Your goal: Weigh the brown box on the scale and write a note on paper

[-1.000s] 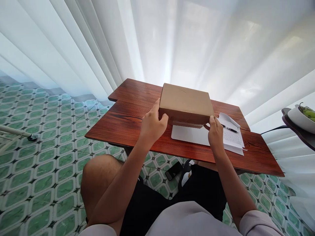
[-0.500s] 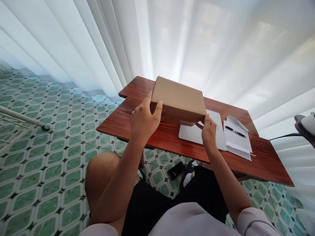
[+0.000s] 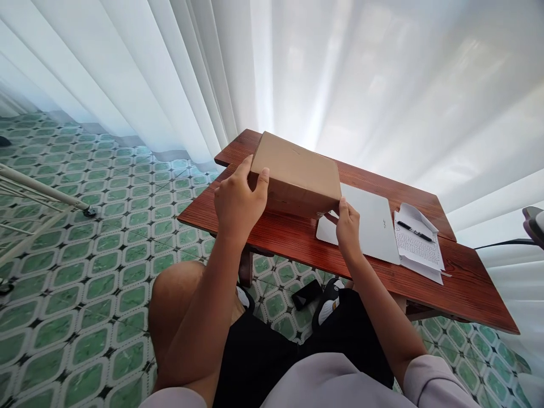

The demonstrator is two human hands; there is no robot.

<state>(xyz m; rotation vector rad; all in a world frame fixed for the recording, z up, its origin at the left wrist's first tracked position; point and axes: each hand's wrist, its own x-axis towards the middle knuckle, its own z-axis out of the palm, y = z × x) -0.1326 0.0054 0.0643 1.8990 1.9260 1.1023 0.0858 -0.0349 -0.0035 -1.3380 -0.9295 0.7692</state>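
A brown cardboard box (image 3: 297,170) is held between my two hands over the left part of the red-brown wooden table (image 3: 293,243). My left hand (image 3: 242,198) grips its near left corner, thumb on the front edge and fingers along the left side. At the near right corner, my right hand (image 3: 349,226) pinches the box, with some fingers beneath it. The right end of the box appears raised above the table; whether the left end touches the wood I cannot tell. Behind my right hand lies a closed silver laptop (image 3: 374,226), partly covered by the box.
Right of the laptop are written sheets of paper (image 3: 419,246) with a black pen (image 3: 415,231) on top. A black phone-like object (image 3: 306,294) lies on the tiled floor between my feet. White curtains (image 3: 289,73) hang behind the table; a white metal rack (image 3: 38,192) stands at left.
The box and both hands have shifted left relative to the table, uncovering more of the laptop. The view has turned slightly. Both hands keep their hold.
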